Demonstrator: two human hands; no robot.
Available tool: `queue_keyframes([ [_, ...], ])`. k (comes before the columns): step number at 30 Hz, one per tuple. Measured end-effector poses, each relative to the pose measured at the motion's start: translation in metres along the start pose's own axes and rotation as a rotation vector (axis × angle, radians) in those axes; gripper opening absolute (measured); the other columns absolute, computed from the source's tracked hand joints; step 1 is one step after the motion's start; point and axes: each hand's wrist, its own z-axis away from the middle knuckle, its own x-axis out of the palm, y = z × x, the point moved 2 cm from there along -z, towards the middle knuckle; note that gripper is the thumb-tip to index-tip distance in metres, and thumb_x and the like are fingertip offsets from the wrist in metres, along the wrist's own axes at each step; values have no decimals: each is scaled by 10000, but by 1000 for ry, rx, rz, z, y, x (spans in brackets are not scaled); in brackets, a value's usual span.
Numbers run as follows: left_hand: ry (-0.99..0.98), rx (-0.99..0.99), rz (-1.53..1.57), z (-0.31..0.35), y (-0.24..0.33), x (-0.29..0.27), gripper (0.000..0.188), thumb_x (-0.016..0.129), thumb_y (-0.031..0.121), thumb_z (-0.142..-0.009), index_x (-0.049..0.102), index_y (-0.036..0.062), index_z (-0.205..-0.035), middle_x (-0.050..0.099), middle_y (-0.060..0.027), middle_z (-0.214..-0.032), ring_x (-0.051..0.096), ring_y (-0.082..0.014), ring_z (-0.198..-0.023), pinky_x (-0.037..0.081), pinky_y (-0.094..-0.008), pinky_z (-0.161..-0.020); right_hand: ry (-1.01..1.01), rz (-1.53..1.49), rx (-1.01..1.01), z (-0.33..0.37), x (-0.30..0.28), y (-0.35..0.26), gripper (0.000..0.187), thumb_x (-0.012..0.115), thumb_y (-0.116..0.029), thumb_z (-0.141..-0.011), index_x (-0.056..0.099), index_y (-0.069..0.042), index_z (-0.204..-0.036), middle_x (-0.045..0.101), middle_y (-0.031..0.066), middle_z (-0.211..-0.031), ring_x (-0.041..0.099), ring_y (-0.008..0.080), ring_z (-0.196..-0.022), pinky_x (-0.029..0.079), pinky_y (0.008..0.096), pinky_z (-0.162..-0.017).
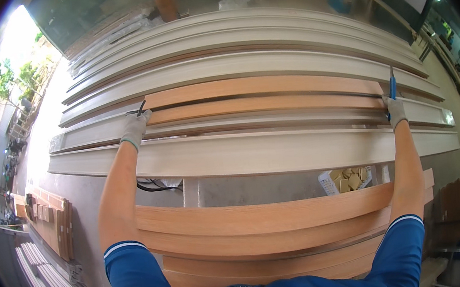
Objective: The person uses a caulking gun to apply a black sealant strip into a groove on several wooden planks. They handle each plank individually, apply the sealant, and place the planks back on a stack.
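Note:
A wood-coloured board [257,86] lies across pale long profiles, with a black strip [247,97] running along its length. At the board's left end, my left hand [135,129] in a grey glove is closed on the strip, whose dark tip sticks up past the fingers. At the right end, my gloved right hand [397,110] is closed round a slim blue-handled tool [393,86] with a thin point upward; its exact kind is unclear. That hand also rests by the board's end, and whether it touches the strip is hidden.
Several pale profiles [253,149] lie side by side around the board. Nearer me are stacked wood-coloured boards [265,215]. A white basket of small tan blocks [328,183] stands below the profiles. Cartons [50,218] and bundled white strips [45,275] lie at left.

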Motion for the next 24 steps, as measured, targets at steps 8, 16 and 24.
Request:
queue_keyframes([
  [8, 189, 365, -317, 30, 26, -44, 388, 617, 422, -960, 779, 72, -997, 743, -177, -849, 678, -299, -743, 507, -409, -671, 156, 742, -433, -4, -33, -12, 436, 692, -487, -893, 706, -80, -1048, 685, 128, -758, 677, 238, -704, 489, 379, -605],
  [16, 51, 373, 290, 171, -25, -188, 387, 468, 332, -1077, 693, 69, -1251, 565, 2, -733, 352, -33, -450, 251, -231, -404, 4, 90, -617, 194, -130, -89, 442, 623, -474, -1004, 646, -89, -1220, 635, -51, -895, 468, 5, -613, 370, 175, -536],
  [24, 57, 409, 325, 317, -114, -236, 465, 484, 384, -1077, 662, 5, -1278, 507, 38, -726, 321, 2, -482, 208, -198, -419, -89, -243, -446, 381, -96, -71, 485, 569, -526, -1020, 646, -52, -1087, 465, -66, -693, 437, 22, -573, 348, 190, -519],
])
